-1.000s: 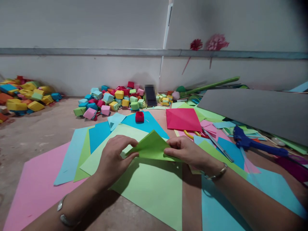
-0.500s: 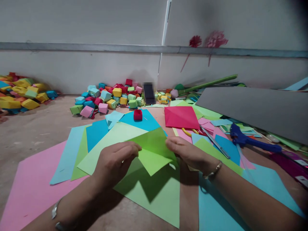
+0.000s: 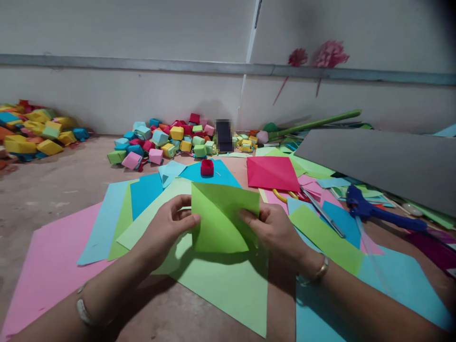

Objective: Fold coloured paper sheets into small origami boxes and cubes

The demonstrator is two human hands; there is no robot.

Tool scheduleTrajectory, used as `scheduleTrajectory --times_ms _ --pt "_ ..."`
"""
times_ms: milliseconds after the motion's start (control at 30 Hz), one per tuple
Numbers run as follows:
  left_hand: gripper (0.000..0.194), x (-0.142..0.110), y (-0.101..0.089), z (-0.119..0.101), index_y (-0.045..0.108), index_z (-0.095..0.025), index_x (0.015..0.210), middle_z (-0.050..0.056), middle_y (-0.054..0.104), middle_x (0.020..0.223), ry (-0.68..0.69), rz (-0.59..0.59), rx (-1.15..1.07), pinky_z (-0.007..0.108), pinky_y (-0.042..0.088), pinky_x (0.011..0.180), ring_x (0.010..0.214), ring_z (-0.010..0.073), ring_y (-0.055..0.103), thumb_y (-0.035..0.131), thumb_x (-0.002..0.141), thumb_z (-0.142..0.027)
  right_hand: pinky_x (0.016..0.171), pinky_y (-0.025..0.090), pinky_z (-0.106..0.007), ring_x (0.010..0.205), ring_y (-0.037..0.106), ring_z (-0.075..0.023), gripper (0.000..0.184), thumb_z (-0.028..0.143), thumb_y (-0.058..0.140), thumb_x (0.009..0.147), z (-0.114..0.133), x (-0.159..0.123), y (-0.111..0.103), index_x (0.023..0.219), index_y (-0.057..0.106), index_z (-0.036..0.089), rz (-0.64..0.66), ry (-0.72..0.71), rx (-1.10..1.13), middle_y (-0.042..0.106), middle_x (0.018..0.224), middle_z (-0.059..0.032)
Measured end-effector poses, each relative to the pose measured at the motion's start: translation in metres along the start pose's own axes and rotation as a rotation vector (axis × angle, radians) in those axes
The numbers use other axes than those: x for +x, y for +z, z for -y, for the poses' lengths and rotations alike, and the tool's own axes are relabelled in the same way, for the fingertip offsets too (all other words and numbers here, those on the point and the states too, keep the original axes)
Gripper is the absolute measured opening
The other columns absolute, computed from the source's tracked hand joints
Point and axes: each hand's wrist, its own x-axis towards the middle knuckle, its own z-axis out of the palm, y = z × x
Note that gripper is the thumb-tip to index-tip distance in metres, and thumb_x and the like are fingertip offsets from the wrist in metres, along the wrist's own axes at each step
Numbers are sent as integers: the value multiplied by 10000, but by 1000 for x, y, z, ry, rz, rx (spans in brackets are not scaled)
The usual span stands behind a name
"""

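Observation:
Between my two hands is a bright green square of paper (image 3: 217,223), held up above the floor and showing diagonal crease lines. My left hand (image 3: 174,221) pinches its left edge, thumb in front and the other fingers behind. On the opposite side, my right hand (image 3: 272,225) grips the right edge with its thumb pressed on the front face. Beneath lies a pale green sheet (image 3: 228,289), partly in the shadow of my hands. Just beyond the held paper, a small red paper box (image 3: 207,167) sits on a blue sheet (image 3: 228,172).
Heaps of folded paper cubes (image 3: 156,137) lie along the wall, with another pile (image 3: 39,128) at far left. Pink paper (image 3: 53,256), a red sheet (image 3: 274,172), light blue paper (image 3: 320,304), a blue glue gun (image 3: 377,209), a metal tool (image 3: 324,213) and a grey board (image 3: 377,161) lie around.
The green paper has turned from a tilted, corner-down position to facing me squarely, opened flatter. My left thumb has come round to its front. The view has shifted slightly.

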Motion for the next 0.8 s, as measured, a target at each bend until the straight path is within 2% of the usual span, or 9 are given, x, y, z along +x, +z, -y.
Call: scheduleTrajectory --times_ms 100,200,267,333,433,533,633,733,800 --pt "398 -2 1 2 631 -133 1078 133 697 1063 -114 129 -149 368 536 814 917 256 676 746 741 -311 467 321 -240 531 412 -107 368 415 523 877 1 -6 5 607 550 167 -53 -171 -248 469 554 19" --pt "409 -2 3 6 664 -101 1020 154 734 950 -259 73 -186 415 554 782 834 285 703 786 701 -327 466 337 -232 528 440 -106 338 394 506 899 2 -8 8 644 537 174 19 -196 -236 485 563 26" --pt "394 -1 4 7 675 -95 982 147 746 885 -321 9 -202 411 560 757 789 281 709 796 676 -311 494 417 -235 580 539 -129 274 395 473 926 1 -6 8 835 604 172 96 -160 -158 590 667 1" --pt "373 0 3 5 682 -99 959 131 751 838 -362 -46 -207 384 564 724 746 265 711 796 656 -285 584 506 -266 718 633 -169 314 342 416 960 -1 -2 5 1189 553 177 112 -180 -176 675 853 -46" --pt "359 2 1 0 687 -108 944 117 751 794 -425 -67 -175 363 566 663 687 256 710 793 640 -267 871 516 -391 1124 593 -233 548 153 376 956 -4 1 -3 1482 253 245 -33 -481 -481 615 1242 -119" --pt "370 3 -2 -2 683 -121 973 113 750 804 -410 -33 -140 372 565 649 690 265 711 782 656 -285 1118 263 -541 1424 256 -269 633 49 450 913 1 -1 -11 1446 333 370 -120 -937 -880 386 1502 -50" --pt "384 2 -4 1 678 -137 1010 113 747 857 -335 32 -117 377 563 668 722 262 709 772 676 -301 1182 112 -521 1429 250 -243 432 89 524 913 12 -3 -13 1293 551 293 12 -1189 -1073 480 1445 -2" --pt "438 1 -7 5 665 -151 1034 102 738 921 -271 104 -88 384 564 688 743 255 701 800 625 -229 1151 255 -458 1308 458 -219 249 113 480 943 17 -3 -8 1117 645 182 229 -1240 -990 639 1273 -23" --pt "474 0 -7 5 663 -157 1039 79 731 909 -241 136 -25 363 562 665 740 245 691 803 586 -164 1035 396 -433 1169 575 -219 217 124 464 946 13 -2 -4 1050 650 168 300 -1205 -847 696 1163 -32"
